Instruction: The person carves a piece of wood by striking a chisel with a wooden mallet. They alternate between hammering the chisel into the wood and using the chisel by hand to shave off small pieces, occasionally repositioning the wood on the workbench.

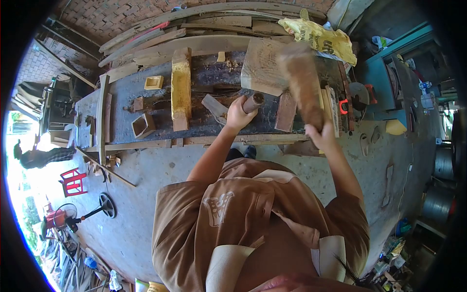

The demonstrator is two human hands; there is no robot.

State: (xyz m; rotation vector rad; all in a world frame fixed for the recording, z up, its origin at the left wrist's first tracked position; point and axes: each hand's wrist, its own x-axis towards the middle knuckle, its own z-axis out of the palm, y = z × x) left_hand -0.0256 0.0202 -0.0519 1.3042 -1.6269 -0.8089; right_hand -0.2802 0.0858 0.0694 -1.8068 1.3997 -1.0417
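My left hand (239,116) is wrapped round the thick wooden handle of a chisel (253,102), whose dark butt end points up; its blade is hidden. A small notched piece of wood (214,108) lies just left of that hand on the dark workbench (160,109). In my right hand (323,136) is a wooden mallet (302,85), gripped at its lower end and blurred by motion. The mallet is raised over the bench, apart from the chisel and to its right. Behind them stands a large wood block (264,65), partly covered by the mallet.
On the bench lie a long yellowish timber (181,90), a small square wooden box (143,126), a yellow block (153,82) and a reddish wood piece (285,112). Boards (194,36) and a yellow sack (318,39) are behind. A red stool (73,182) stands left.
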